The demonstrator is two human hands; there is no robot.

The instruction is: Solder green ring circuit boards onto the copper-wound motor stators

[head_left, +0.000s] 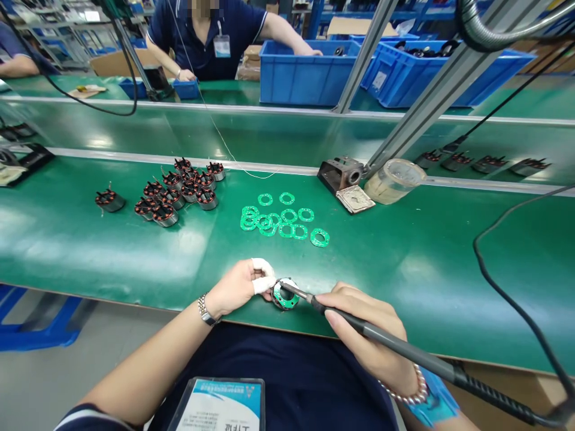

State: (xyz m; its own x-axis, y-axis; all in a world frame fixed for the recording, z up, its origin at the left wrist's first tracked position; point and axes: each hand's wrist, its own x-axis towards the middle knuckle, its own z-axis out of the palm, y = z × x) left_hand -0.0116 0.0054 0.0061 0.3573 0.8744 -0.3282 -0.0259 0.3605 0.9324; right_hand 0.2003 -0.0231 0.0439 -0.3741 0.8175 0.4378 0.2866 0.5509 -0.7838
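Lone motor core: one core (pixel 110 200) stands at the left of the green bench (pixel 148 257), apart from the others.
Core group: about eleven motor cores (pixel 173 199) stand crowded to its right; they overlap in view, so the count is not sure.
Left hand: this hand (pixel 236 288) comes from the near left, wrist low, with white covers on two fingers; the fingers are closed on the left side of the held core.
Loose ring boards: at least twelve green ring boards (pixel 269 225) lie beyond the hands, several overlapping.
Held core: one core (pixel 284 308) is at the near edge, between the hands, with one ring board (pixel 294 301) on top.
Right hand: this hand (pixel 381 315) is closed in a pen-like grip around one soldering iron (pixel 395 342), which slants left, its tip at the held board.
Far right of boards: one metal fixture (pixel 339 173), one square pad (pixel 354 199) and one tub (pixel 387 190) stand close together.
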